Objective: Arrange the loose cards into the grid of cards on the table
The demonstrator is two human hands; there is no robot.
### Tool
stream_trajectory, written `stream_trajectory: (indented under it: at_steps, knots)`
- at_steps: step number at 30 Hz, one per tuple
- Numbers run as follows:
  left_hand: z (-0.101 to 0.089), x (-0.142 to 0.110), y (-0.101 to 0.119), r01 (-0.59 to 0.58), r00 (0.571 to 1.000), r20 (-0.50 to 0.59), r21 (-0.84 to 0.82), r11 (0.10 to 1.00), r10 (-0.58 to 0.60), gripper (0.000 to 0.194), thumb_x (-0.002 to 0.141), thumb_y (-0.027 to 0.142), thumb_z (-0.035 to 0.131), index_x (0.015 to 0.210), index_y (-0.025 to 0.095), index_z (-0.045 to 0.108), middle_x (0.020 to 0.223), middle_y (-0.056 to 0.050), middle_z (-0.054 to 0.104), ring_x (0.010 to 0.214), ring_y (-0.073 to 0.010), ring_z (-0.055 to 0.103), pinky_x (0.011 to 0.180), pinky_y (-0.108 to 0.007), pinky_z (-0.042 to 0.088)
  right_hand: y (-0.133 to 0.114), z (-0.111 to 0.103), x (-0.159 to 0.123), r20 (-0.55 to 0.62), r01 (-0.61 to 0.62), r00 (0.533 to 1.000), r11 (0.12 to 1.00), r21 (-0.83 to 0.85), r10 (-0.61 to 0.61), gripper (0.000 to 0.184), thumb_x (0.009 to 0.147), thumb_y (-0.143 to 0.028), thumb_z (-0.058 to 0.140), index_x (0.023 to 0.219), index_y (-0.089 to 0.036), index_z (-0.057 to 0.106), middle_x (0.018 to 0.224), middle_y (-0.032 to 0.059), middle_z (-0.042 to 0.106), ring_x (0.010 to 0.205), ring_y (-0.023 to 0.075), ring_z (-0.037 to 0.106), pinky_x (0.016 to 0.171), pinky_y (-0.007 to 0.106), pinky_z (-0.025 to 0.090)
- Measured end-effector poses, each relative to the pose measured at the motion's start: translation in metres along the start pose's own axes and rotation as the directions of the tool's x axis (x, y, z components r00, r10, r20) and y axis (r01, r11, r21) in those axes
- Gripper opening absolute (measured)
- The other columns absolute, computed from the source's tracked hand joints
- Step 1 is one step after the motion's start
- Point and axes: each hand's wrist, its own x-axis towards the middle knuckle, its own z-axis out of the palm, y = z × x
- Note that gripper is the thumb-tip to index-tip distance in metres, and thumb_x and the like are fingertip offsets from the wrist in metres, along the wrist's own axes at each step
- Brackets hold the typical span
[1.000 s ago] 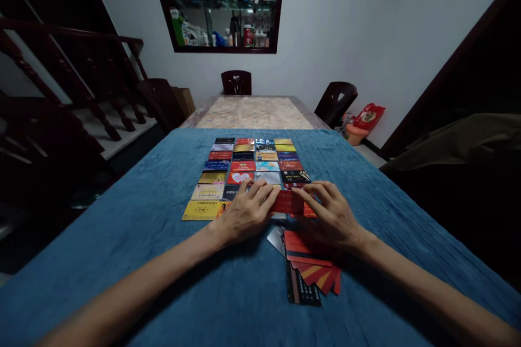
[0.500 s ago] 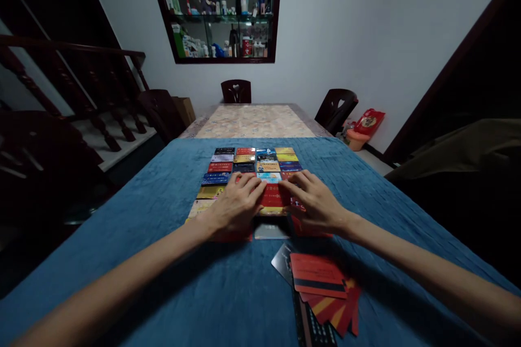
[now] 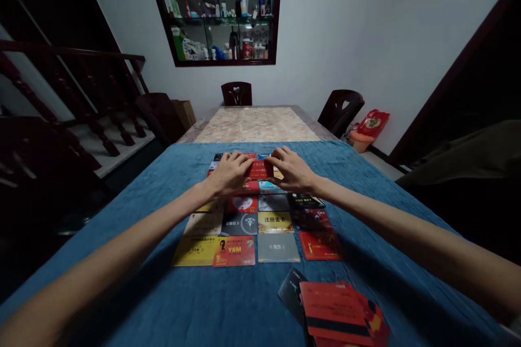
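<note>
A red card (image 3: 259, 170) with pale print is held upright by its two sides above the far rows of a card grid. My left hand (image 3: 230, 174) is closed on its left edge, and my right hand (image 3: 292, 170) pinches the right edge. Several plastic cards lie in rows below, among them a gold card (image 3: 275, 222), a grey card (image 3: 279, 248), a red and orange card (image 3: 234, 252) and a yellow card (image 3: 194, 251). Both hands hide part of the far rows. Closer to me, at the right, rests a loose pile of red cards (image 3: 336, 306) with a dark card (image 3: 291, 290) sticking out.
A blue cloth (image 3: 134, 271) covers the near part of the table, and the bare patterned tabletop (image 3: 260, 122) shows beyond. Dark chairs (image 3: 340, 113) stand around it. At the left is a wooden railing (image 3: 73, 51); a wall cabinet (image 3: 220, 62) is at the back.
Both hands have moved forward, away from me, with the red card between them. The nearer rows of cards, covered before by my hands, now show. The view has shifted slightly.
</note>
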Motion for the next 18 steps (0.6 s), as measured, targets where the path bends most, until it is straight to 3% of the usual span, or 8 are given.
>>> stream_trajectory:
  at_steps: [13,18]
  knots:
    - [0.040,0.040,-0.051,0.063,0.995,0.080,-0.006,0.998,-0.062,0.032,0.090,0.025,0.058,0.121,0.017,0.057,0.126,-0.014,0.061,0.121,-0.0305,0.048,0.092,-0.044,0.040,0.033,0.036,0.055,0.181,-0.144,0.973,0.989,-0.026,0.146,0.044,0.085,-0.034,0.069,0.122,-0.012,0.062,0.119,0.0170,0.057,0.106,0.0295,0.047,0.088,0.037,0.039]
    - [0.056,0.054,-0.065,0.092,0.989,0.116,0.008,0.996,-0.093,0.032,0.088,0.025,0.058,0.120,0.018,0.058,0.126,-0.013,0.060,0.123,-0.0310,0.046,0.093,-0.044,0.041,0.041,0.045,0.068,0.239,-0.191,0.951,0.981,-0.037,0.194,0.038,0.086,-0.031,0.068,0.119,-0.012,0.064,0.122,0.0164,0.057,0.110,0.0303,0.047,0.090,0.037,0.039]
